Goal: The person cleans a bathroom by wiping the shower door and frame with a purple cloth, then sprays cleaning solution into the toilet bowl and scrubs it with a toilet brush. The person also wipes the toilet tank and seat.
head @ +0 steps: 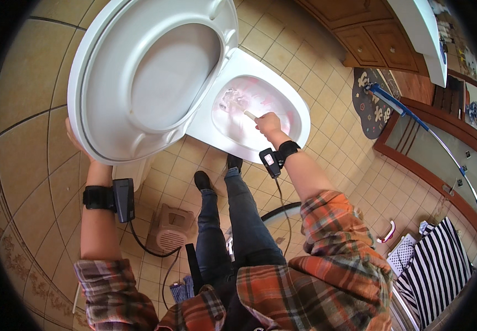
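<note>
My right hand (268, 124) grips the pale handle (250, 115) of what looks like a toilet brush. Its far end reaches down into the toilet bowl (300, 120), where the brush head is blurred among wet, foamy-looking water. Pink streaks (263, 99) mark the bowl's inner wall. Seat and lid (110, 91) are both raised, leaning towards the left wall. At the lid's lower left edge is my left hand (75, 136), partly hidden behind it; whether its fingers hold the lid or something behind it is not visible. A strapped black device sits on each wrist, with a cable.
A beige plastic stool (174, 227) stands on the tiled floor left of my legs. A blue-headed mop (422, 126) leans at the right near a brown-framed door (412, 145). Wooden cabinets (375, 41) and a dark mat (368, 107) lie beyond. Black-and-white striped fabric (441, 269) is at lower right.
</note>
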`<state>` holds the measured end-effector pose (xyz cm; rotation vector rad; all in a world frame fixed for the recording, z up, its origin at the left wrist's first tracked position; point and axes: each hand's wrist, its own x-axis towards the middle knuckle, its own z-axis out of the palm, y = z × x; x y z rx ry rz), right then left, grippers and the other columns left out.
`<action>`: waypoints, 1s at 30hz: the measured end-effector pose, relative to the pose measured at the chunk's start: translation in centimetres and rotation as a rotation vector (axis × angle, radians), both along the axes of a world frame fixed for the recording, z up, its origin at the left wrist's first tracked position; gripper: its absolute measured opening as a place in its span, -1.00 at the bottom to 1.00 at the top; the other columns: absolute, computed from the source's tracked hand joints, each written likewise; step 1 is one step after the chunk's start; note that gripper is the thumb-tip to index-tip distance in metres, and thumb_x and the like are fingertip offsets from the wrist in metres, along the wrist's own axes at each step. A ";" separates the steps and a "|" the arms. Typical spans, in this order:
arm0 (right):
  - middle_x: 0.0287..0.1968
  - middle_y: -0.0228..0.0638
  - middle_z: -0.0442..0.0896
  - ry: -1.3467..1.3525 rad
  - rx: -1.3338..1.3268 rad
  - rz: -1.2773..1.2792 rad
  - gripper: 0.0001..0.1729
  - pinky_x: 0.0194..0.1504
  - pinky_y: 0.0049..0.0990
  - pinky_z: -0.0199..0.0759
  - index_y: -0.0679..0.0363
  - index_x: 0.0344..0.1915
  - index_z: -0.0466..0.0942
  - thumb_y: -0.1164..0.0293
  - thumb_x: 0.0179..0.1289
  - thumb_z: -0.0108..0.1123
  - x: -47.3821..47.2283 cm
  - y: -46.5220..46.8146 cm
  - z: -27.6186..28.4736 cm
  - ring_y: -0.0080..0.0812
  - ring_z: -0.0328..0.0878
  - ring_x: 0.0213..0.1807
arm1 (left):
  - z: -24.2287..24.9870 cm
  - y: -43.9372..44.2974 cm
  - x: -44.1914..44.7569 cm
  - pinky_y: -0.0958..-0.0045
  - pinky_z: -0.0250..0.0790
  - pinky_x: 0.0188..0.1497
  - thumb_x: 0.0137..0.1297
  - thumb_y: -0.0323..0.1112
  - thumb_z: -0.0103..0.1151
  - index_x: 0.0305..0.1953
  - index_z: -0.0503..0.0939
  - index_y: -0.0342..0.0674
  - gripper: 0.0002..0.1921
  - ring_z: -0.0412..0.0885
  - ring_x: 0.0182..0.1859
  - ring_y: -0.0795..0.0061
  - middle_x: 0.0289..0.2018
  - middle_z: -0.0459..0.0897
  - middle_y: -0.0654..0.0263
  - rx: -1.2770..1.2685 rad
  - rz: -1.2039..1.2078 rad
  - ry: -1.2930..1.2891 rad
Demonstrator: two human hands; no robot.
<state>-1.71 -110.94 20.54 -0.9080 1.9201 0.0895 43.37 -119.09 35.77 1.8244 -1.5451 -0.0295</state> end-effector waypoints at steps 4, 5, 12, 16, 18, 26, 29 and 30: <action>-0.50 -0.25 0.55 -0.236 0.159 -0.284 -0.79 -0.71 -0.53 0.24 0.31 -0.33 0.50 0.38 0.31 0.02 -0.9 0.2 -0.9 -0.52 0.42 -0.65 | -0.1 0.1 0.0 0.36 0.34 -0.33 0.07 -0.41 0.26 -0.40 0.42 -0.25 -0.82 0.48 -0.35 0.38 -0.41 0.48 0.28 -0.016 0.001 -0.036; -0.49 -0.22 0.56 -0.136 0.110 -0.104 -0.80 -0.69 -0.52 0.27 0.31 -0.31 0.50 0.38 0.31 0.02 -1.0 0.1 -0.4 -0.50 0.45 -0.63 | 0.0 0.0 -0.1 0.35 0.33 -0.33 0.07 -0.42 0.25 -0.41 0.42 -0.25 -0.82 0.48 -0.35 0.37 -0.41 0.48 0.27 -0.009 0.012 -0.077; -0.33 -0.14 0.66 0.427 -0.271 1.026 -0.77 -0.41 -0.31 0.51 0.27 -0.19 0.53 0.40 0.18 0.07 0.7 -1.7 6.1 -0.20 0.64 -0.39 | 1.6 -0.4 -1.5 0.27 0.35 -0.27 0.08 -0.39 0.23 -0.26 0.56 -0.20 -0.83 0.49 -0.29 0.28 -0.40 0.49 0.27 0.030 0.008 -0.152; -0.39 -0.16 0.67 0.369 -0.238 1.021 -0.81 -0.35 -0.25 0.52 0.21 -0.31 0.60 0.40 0.13 0.07 2.2 -2.3 6.1 -0.13 0.65 -0.36 | 2.1 -0.2 -1.9 0.25 0.34 -0.24 0.08 -0.38 0.24 -0.24 0.56 -0.21 -0.81 0.48 -0.26 0.27 -0.37 0.49 0.28 0.044 0.019 -0.154; -0.39 -0.11 0.67 0.326 -0.176 0.845 -0.80 -0.32 -0.24 0.52 0.22 -0.36 0.61 0.38 0.15 0.07 2.6 -2.2 5.3 -0.11 0.64 -0.35 | 2.0 -0.1 -1.8 0.25 0.34 -0.24 0.07 -0.38 0.25 -0.27 0.55 -0.22 -0.82 0.48 -0.25 0.27 -0.35 0.49 0.27 0.065 0.023 -0.130; -0.50 -0.04 0.59 -0.111 0.107 -0.134 -0.74 -0.50 -0.24 0.47 0.44 -0.43 0.54 0.41 0.16 0.05 2.1 1.8 0.9 -0.14 0.58 -0.53 | 0.7 -0.1 -1.1 0.24 0.37 -0.26 0.04 -0.39 0.27 -0.31 0.52 -0.26 -0.81 0.52 -0.28 0.25 -0.36 0.51 0.24 0.001 0.008 0.021; -0.62 -0.19 0.39 -0.593 0.335 -0.758 -0.84 -0.73 -0.36 0.20 0.44 -0.47 0.38 0.52 0.16 0.02 3.7 4.2 -1.0 -0.37 0.30 -0.75 | 0.0 -0.1 -1.3 0.24 0.38 -0.26 0.04 -0.39 0.27 -0.31 0.52 -0.26 -0.81 0.53 -0.28 0.25 -0.35 0.52 0.23 -0.037 -0.024 0.032; -0.62 -0.21 0.38 -0.678 0.268 -0.808 -0.82 -0.74 -0.38 0.16 0.42 -0.45 0.38 0.49 0.18 0.02 4.2 5.0 -1.2 -0.40 0.27 -0.76 | -0.1 0.0 -1.3 0.24 0.38 -0.26 0.04 -0.39 0.27 -0.31 0.52 -0.26 -0.81 0.53 -0.28 0.25 -0.35 0.52 0.23 -0.036 -0.033 0.014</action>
